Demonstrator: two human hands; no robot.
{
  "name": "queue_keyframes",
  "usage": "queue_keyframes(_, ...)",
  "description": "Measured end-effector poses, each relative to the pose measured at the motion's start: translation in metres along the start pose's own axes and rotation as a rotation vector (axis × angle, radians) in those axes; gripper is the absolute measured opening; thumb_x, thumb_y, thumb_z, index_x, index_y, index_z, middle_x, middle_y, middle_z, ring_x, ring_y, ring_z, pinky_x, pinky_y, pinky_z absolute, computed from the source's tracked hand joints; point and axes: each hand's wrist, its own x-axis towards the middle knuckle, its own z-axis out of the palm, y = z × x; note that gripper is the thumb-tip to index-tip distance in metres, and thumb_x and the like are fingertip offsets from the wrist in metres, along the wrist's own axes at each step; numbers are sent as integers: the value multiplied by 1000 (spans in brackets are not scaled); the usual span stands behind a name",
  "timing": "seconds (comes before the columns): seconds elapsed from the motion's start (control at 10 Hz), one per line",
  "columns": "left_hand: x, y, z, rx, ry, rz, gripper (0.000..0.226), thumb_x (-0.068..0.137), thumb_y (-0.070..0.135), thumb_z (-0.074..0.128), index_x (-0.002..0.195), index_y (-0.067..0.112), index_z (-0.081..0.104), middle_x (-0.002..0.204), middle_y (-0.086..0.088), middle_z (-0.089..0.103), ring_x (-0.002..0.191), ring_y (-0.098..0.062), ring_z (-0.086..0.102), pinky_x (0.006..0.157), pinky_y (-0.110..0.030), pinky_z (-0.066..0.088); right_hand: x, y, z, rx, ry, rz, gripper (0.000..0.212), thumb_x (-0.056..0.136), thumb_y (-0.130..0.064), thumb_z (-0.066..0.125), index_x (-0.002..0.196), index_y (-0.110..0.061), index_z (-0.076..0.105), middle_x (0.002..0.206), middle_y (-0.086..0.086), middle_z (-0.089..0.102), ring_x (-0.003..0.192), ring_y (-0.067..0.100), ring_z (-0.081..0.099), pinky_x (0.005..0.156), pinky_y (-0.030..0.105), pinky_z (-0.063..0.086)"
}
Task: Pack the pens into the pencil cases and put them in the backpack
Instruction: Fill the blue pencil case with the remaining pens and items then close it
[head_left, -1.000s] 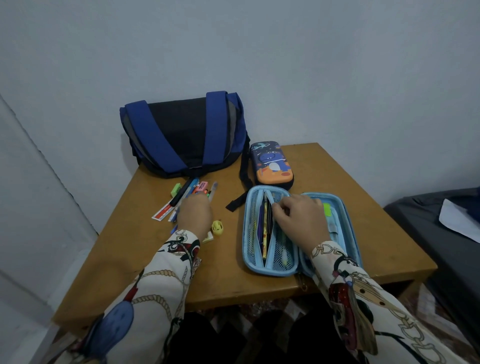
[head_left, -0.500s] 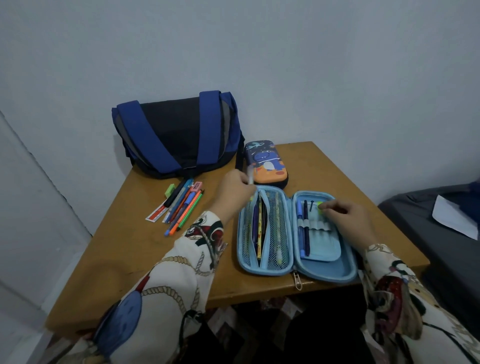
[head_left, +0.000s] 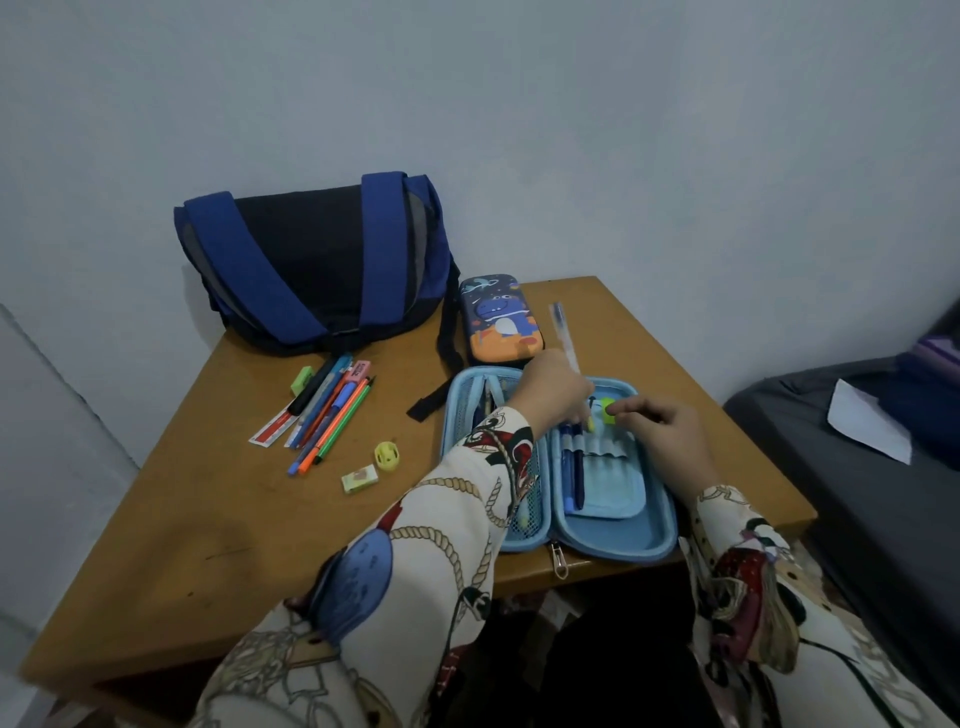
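A light-blue pencil case (head_left: 618, 540) lies open near the table's front edge, with pens in its mesh half and two blue pens under the elastic loops of its right half. My left hand (head_left: 553, 387) reaches across it, shut on a clear pen (head_left: 565, 332) whose tip points down at the loops. My right hand (head_left: 662, 428) rests on the right half, fingertips pinching at a small green piece by the loops. A closed dinosaur pencil case (head_left: 498, 319) stands behind. Loose pens (head_left: 327, 410) lie to the left. The blue backpack (head_left: 317, 260) sits at the back.
A wooden table (head_left: 208, 519) carries a yellow sharpener (head_left: 387, 455), a small eraser (head_left: 359, 478), a green eraser (head_left: 301, 379) and a ruler (head_left: 270, 431). The backpack's black strap (head_left: 441, 384) trails toward the open case. A dark bed with paper (head_left: 867, 421) stands on the right.
My left hand has carried the clear pen from the case's top edge rightward over the loop half. My right hand stayed on the right half. The sharpener and eraser are uncovered.
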Motion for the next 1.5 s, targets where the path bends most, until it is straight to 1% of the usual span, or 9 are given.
queue_keyframes(0.2, -1, 11, 1, 219, -91, 105, 72, 83, 4, 69, 142, 1, 27, 119, -21, 58, 95, -31, 65, 77, -39, 54, 2, 3, 1, -23, 2, -4, 17, 89, -1, 62, 82, -11, 74, 86, 7, 70, 77, 12, 60, 67, 21, 48)
queue_keyframes(0.3, 1, 13, 3, 466, -116, 148, 85, 85, 14, 71, 150, 3, 17, 126, -17, 56, 106, -29, 61, 81, -35, 51, 2, 3, 0, -14, -3, -3, 20, 89, 0, 62, 80, -14, 73, 84, -1, 71, 74, 1, 61, 67, 19, 46)
queue_keyframes(0.4, 6, 4, 1, 535, -55, 145, 54, 80, 26, 75, 124, 8, 48, 127, -16, 51, 117, -32, 46, 89, -39, 43, 2, 3, 0, -10, -8, -14, 20, 88, 1, 61, 80, -13, 74, 85, -5, 71, 68, -8, 60, 62, 8, 45)
queue_keyframes(0.6, 8, -8, -5, 668, -231, 235, 76, 91, 36, 60, 153, 19, 19, 163, 1, 1, 149, -22, -6, 118, -57, 0, 3, 5, 0, -10, -16, -3, 22, 89, -1, 62, 79, -16, 74, 83, -4, 72, 72, 3, 61, 66, 18, 46)
queue_keyframes(0.8, 1, -22, 0, 871, -228, 333, 62, 103, 43, 29, 155, 19, 8, 162, 2, -7, 149, -14, -9, 117, -53, -11, 3, 6, 1, -4, -6, -7, 23, 88, -2, 63, 77, -19, 74, 85, 6, 73, 77, 13, 60, 71, 26, 48)
queue_keyframes(1.1, -8, -36, -1, 766, -158, 438, 48, 106, 32, 26, 151, 17, 27, 162, 2, 14, 149, -14, 5, 118, -52, -3, 0, 3, 1, -25, 1, -7, 22, 88, -3, 63, 77, -19, 74, 85, 13, 72, 73, 14, 58, 68, 29, 46)
queue_keyframes(1.2, 1, -38, 0, 552, -15, 485, 32, 102, 28, 43, 121, 14, 64, 132, -6, 56, 130, -25, 42, 113, -50, 25, 0, 4, 1, -31, 0, -9, 21, 88, -4, 63, 78, -18, 75, 76, 17, 68, 67, 18, 52, 66, 31, 41)
queue_keyframes(1.3, 13, -34, 1, 349, 94, 436, 18, 91, 25, 64, 103, 13, 70, 108, -8, 60, 108, -26, 51, 94, -45, 44, 1, 3, 1, -39, 0, -3, 23, 89, -5, 62, 77, -20, 74, 68, 0, 64, 60, 12, 49, 60, 28, 40)
queue_keyframes(1.5, 28, -11, -5, 344, -136, 246, 81, 82, 22, 72, 149, 13, 28, 144, -13, 43, 125, -30, 47, 101, -45, 45, 2, 5, 1, -32, 1, 11, 23, 88, -4, 62, 76, -20, 74, 81, 16, 70, 69, 21, 53, 66, 34, 43)
